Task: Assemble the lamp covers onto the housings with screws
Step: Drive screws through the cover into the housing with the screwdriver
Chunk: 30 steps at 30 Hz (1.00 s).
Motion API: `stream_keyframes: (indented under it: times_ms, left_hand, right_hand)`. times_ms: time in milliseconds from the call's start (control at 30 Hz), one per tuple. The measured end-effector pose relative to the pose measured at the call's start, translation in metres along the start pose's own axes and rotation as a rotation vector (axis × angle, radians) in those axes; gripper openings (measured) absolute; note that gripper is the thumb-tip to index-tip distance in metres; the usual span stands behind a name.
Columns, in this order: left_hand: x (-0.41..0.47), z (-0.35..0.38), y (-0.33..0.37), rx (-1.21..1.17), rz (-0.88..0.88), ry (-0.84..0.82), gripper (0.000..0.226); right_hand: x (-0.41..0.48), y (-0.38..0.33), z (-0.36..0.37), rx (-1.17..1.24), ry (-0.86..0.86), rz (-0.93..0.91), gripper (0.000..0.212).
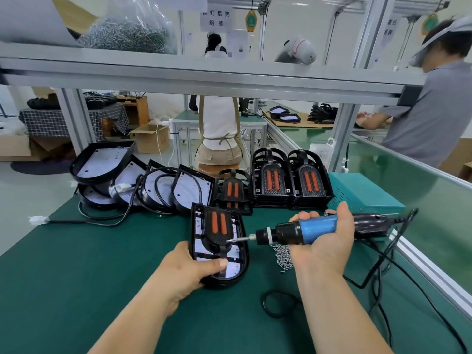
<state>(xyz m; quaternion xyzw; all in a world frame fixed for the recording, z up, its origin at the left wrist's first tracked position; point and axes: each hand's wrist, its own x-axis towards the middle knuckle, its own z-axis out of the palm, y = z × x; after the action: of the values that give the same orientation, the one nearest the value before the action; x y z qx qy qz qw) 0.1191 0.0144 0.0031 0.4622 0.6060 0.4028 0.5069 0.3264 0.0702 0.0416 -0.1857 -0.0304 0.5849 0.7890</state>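
Your left hand (pixel 190 268) holds the near end of the black housing (pixel 242 264), which lies on the green counter (pixel 102 264) just in front of you. The thumb presses down on the white board inside it and the fingers wrap the left rim, so that grip is closed on the housing. A black cover (pixel 219 227) with two orange strips sits in the housing's far half.

Your right hand (pixel 324 241) is turned palm up, its grip curled round the blue body of the electric screwdriver (pixel 306 229), which lies nearly level and points left. The bit tip meets the cover's near right corner; there may be a screw on the tip, but it is too small to tell. A loose heap of screws (pixel 282 254) lies on the counter between the housing and your right wrist, partly under the screwdriver. The black cord (pixel 383 264) runs from the screwdriver's tail to the right and down over the counter.

Further back, two tall stacks of covers (pixel 291 182) stand side by side, with a shorter stack (pixel 232 190) just left of them. Left of that, a heap of open housings (pixel 143 180) with white boards and black cables leans together. A teal box (pixel 365 190) sits just right of the stacks. On the shelf above, a clear bag of screws (pixel 127 34) rests at the left.
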Motion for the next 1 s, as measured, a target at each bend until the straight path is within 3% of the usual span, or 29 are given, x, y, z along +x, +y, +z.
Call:
stream_keyframes:
  times_ms: [233, 333, 667, 867, 1000]
  left_hand:
    - [0.001, 0.0, -0.006, -0.009, 0.116, -0.017, 0.048]
    - [0.003, 0.0, -0.008, -0.028, 0.123, -0.003, 0.061]
    - [0.006, 0.001, -0.01, -0.038, 0.17, -0.026, 0.037]
    - [0.005, 0.0, -0.01, -0.061, 0.159, -0.011, 0.055]
    - [0.003, 0.001, -0.01, -0.047, 0.165, -0.018, 0.049]
  right_hand:
    - [-0.011, 0.029, 0.01, -0.121, -0.098, 0.042, 0.033]
    - [-0.014, 0.04, 0.016, -0.141, -0.113, 0.034, 0.034]
    - [-0.021, 0.05, 0.025, -0.24, -0.185, -0.04, 0.033]
    - [-0.023, 0.045, 0.026, -0.193, -0.181, -0.029, 0.032]
    - [-0.023, 0.04, 0.026, -0.195, -0.216, -0.058, 0.023]
